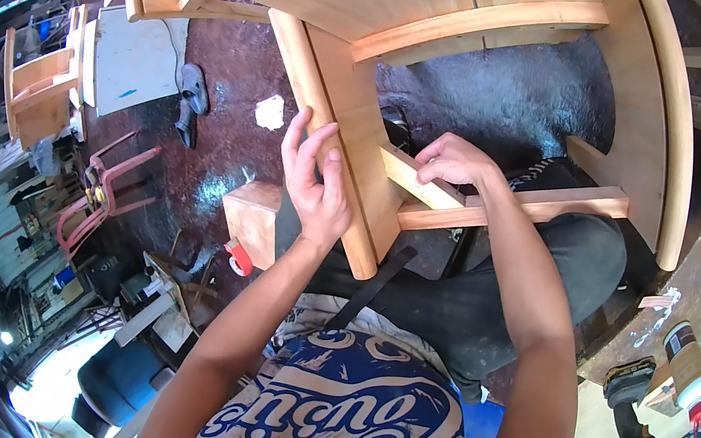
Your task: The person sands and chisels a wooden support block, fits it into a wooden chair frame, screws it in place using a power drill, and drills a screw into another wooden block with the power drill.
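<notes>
Our left hand [315, 194] rests, fingers loosely spread and gripping nothing, against a rounded honey-coloured wooden post [357, 234]. Our right hand's [459, 161] fingers seem pinched on a short pale wooden block [402, 174] beside a long wooden crossbar [550, 205]; a weak pinch could skew it.

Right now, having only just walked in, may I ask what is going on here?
Both bare hands are at a wooden frame. The left hand, fingers spread, is at a side rail. The right hand has its fingers at a short block beside the crossbar; how firm its grip is, I cannot tell. A drill and a bottle lie off to the right, untouched.
</notes>
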A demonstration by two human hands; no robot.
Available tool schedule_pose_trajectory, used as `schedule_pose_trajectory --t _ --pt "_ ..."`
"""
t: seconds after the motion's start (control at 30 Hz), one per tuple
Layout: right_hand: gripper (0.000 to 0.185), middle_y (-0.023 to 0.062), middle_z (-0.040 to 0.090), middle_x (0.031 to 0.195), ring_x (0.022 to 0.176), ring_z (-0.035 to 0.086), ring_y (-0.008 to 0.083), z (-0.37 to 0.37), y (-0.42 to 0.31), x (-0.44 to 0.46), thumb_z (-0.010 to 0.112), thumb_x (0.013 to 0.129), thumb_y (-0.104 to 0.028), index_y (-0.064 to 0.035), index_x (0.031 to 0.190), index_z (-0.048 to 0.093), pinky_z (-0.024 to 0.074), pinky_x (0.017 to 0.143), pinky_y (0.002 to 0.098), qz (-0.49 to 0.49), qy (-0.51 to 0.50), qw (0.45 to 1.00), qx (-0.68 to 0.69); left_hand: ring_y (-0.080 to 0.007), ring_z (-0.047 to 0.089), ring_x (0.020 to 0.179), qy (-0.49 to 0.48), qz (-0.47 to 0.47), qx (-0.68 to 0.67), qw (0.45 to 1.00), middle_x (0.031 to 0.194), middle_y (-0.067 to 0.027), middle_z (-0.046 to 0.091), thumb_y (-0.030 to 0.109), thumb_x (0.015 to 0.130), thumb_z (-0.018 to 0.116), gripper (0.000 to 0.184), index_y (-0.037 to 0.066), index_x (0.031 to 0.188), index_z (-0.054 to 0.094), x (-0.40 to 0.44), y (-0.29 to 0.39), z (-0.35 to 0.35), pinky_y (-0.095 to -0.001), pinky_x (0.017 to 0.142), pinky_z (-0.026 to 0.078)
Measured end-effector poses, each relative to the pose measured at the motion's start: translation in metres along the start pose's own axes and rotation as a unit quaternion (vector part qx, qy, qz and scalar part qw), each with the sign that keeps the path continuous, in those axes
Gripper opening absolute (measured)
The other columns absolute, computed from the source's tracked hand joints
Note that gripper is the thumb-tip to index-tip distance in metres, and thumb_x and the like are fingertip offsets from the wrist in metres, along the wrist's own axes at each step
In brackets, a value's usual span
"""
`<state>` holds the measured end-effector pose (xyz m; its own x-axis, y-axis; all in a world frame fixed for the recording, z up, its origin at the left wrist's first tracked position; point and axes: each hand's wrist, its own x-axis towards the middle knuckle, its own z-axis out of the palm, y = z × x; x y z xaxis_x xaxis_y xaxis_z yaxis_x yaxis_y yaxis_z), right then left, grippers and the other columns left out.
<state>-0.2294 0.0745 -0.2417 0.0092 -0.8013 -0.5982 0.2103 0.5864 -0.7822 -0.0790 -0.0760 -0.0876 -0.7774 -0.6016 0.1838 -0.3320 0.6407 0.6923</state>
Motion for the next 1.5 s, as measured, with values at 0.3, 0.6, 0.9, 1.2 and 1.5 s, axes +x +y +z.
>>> schedule_pose_trajectory --t 0.3,0.6,0.9,1.2,1.5 --pt "0.049 0.0094 0.076 0.093 0.085 0.067 0.0187 0.010 0.005 -0.002 0.079 0.065 -0.025 -0.0033 0.109 0.080 0.0533 0.079 0.0321 0.028 0.055 0.998 -0.006 -0.0348 0.045 0.142 0.028 0.011 0.009 1.000 0.149 -0.0166 0.050 0.002 0.094 0.061 0.032 0.008 0.124 0.069 0.000 0.002 0.002 -0.0462 0.120 0.032" --pt "0.042 0.0019 0.071 0.091 0.084 0.063 0.0141 0.004 0.003 -0.003 0.082 0.070 -0.028 -0.0107 0.109 0.077 0.0511 0.074 0.0314 0.086 0.025 0.995 0.039 -0.0287 0.063 0.115 -0.156 0.300 0.132 0.932 0.116 -0.0074 0.069 0.008 0.081 0.071 0.023 0.007 0.104 0.072 0.028 0.022 0.002 -0.0437 0.102 0.047" --pt "0.014 -0.0058 0.058 0.068 0.064 0.051 0.0076 0.009 0.022 0.002 0.075 0.078 -0.020 -0.0090 0.087 0.074 0.0432 0.059 0.0278 0.046 0.028 0.994 0.095 -0.0317 0.070 0.113 -0.624 0.147 0.350 0.683 0.117 -0.0165 0.073 0.032 0.078 0.079 0.051 0.003 0.119 0.070 0.027 0.019 0.071 -0.0420 0.097 0.055" --pt "0.042 0.0072 0.078 0.093 0.091 0.069 0.0188 -0.010 0.014 -0.069 0.086 0.069 -0.035 -0.0059 0.100 0.081 0.0514 0.085 0.0332 0.081 0.012 0.994 -0.070 -0.0280 0.074 0.107 -0.559 0.104 0.371 0.734 0.112 -0.0131 0.077 0.029 0.075 0.080 0.045 0.008 0.115 0.076 0.027 0.035 0.073 -0.0394 0.094 0.057" --pt "0.046 0.0150 0.078 0.104 0.098 0.072 0.0275 -0.002 0.021 -0.062 0.089 0.063 -0.032 -0.0023 0.097 0.081 0.0541 0.089 0.0386 0.086 0.064 0.980 -0.170 -0.0242 0.075 0.105 -0.566 0.149 0.454 0.671 0.110 -0.0062 0.078 0.066 0.053 0.092 0.080 0.014 0.112 0.079 0.028 0.026 0.098 -0.0353 0.092 0.058"
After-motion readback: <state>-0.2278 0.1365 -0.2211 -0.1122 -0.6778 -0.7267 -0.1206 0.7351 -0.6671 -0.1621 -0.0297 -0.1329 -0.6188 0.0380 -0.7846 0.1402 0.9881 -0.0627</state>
